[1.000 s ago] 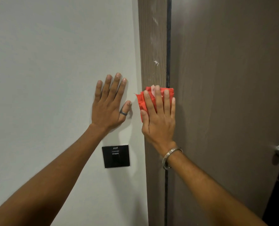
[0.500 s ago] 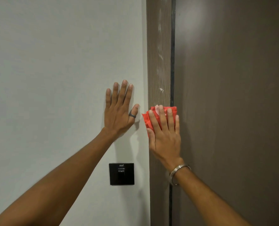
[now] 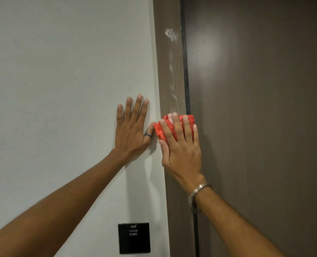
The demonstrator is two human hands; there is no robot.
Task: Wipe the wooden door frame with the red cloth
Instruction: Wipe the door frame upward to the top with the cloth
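Note:
The wooden door frame point(image 3: 169, 75) runs as a vertical brown strip between the white wall and the dark door. White smudges mark it above the cloth. My right hand point(image 3: 181, 145) lies flat on the frame, pressing the folded red cloth point(image 3: 160, 129) against it; the cloth shows at and between my fingers. My left hand point(image 3: 131, 130) rests flat on the white wall just left of the frame, fingers spread, holding nothing, a ring on its thumb.
The dark brown door point(image 3: 256, 127) fills the right side, with a narrow dark gap beside the frame. A black square wall plate point(image 3: 134, 237) sits on the white wall point(image 3: 61, 89) below my left hand.
My view has tilted upward, so both hands and the wall plate sit lower in the frame. More of the smudged frame above the cloth shows. Both hands keep their poses.

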